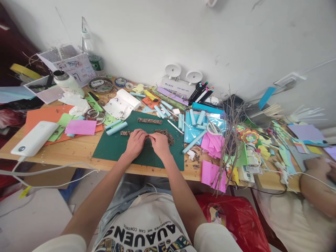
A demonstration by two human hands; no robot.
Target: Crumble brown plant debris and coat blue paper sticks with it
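Observation:
My left hand [136,142] and my right hand [159,142] meet over a dark green cutting mat [110,148]. The fingers of both are closed in a pinch, their tips almost touching. What they pinch is too small or too hidden to name. From under my left hand juts the end of a roll coated in brown crumbs [125,133]. A longer roll with the same coating [149,120] lies farther back on the mat. Beside my right hand is a heap of brown dried bits [168,136]. A pale blue paper tube [117,128] rests at the mat's left side.
On the left stand a white power bank [34,138] and an open bottle [67,83]. Right of the mat are pink paper [213,175], a bundle of dry twigs [231,133] and scissors [214,128]. Another person's arm [319,185] shows at far right. A cable hangs along the front edge.

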